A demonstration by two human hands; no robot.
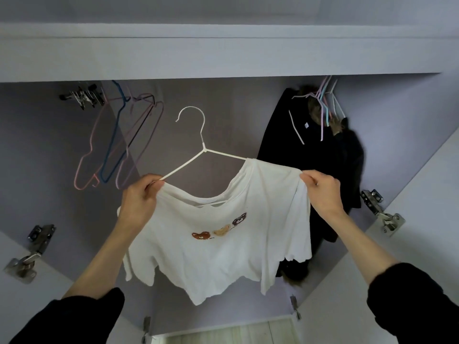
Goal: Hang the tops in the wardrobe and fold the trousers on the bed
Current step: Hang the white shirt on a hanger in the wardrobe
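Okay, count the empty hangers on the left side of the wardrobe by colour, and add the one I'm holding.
Pink hanger: 1
Blue hanger: 1
Purple hangers: 2
White hanger, held with the white top by the left hand and right hand: 1
Total: 5

At far left I see a cluster of empty pink, blue and purple wire hangers [119, 142]. Steel door hinges: lower left [29, 254], right [382, 212]. A strip of pale wooden floor [223, 331] lies nearest me, at bottom centre.
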